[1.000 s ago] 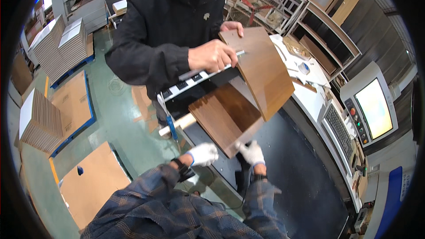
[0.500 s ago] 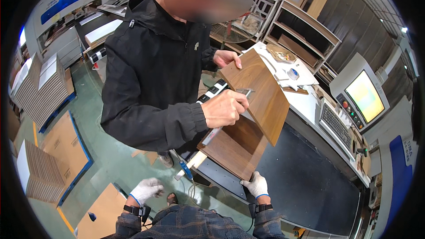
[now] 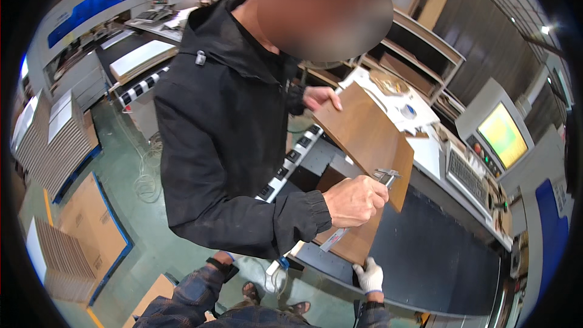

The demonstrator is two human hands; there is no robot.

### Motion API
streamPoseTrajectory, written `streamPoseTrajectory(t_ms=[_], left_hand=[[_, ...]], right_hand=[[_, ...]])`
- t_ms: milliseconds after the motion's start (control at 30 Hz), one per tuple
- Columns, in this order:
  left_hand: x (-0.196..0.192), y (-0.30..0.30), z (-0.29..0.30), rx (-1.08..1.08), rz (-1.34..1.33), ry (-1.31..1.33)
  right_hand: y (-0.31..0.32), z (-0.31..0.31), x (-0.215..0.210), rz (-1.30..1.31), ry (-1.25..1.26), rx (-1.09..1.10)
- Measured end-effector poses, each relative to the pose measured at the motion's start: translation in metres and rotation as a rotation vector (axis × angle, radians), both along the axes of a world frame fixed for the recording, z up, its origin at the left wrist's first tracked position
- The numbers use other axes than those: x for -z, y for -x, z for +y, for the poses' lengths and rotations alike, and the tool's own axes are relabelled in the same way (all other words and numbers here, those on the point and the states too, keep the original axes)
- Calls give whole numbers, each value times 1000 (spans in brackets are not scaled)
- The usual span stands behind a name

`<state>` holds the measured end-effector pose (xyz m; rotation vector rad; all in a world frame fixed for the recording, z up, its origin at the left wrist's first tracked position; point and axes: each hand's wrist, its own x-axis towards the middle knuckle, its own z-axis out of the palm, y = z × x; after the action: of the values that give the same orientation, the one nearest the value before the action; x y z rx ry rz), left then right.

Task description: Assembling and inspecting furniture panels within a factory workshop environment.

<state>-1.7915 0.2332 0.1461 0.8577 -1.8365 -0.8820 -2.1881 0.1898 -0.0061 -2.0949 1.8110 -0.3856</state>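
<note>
"Stacked panels (image 3: pixel 67 261) crowd the floor (image 3: pixel 130 167) left of the black tabletop (image 3: pixel 437 255). What could go wrong?"

"Lower board (image 3: pixel 352 246), over the tabletop's left end, might shift if bumped: the right hand (image 3: pixel 370 276) has gloved fingers touching its corner, can't tell how firmly. Left hand's hidden behind the co-worker's sleeve (image 3: pixel 297 225)."

"What's in the way?"

"Co-worker's hand (image 3: pixel 357 201) holding a caliper (image 3: pixel 334 239) above that end. Keyboard (image 3: pixel 466 173) is past the far edge."

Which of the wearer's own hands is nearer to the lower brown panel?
The right hand: it is at the near corner of the lower brown panel, seemingly touching it. The left hand is hidden behind the co-worker's sleeve, its wrist farther off left.
</note>
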Motion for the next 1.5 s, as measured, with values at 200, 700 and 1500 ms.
streamPoseTrajectory(t_ms=[200,700,1500], left_hand=[[-84,66,-92,422,-75,197],[-95,77,-95,48,-424,854],[-80,85,-89,282,-80,285]], right_hand=[[-1,-1,-4,100,-57,19],[-1,-7,-9,167,-81,-3],[16,-20,-12,18,-131,-134]])
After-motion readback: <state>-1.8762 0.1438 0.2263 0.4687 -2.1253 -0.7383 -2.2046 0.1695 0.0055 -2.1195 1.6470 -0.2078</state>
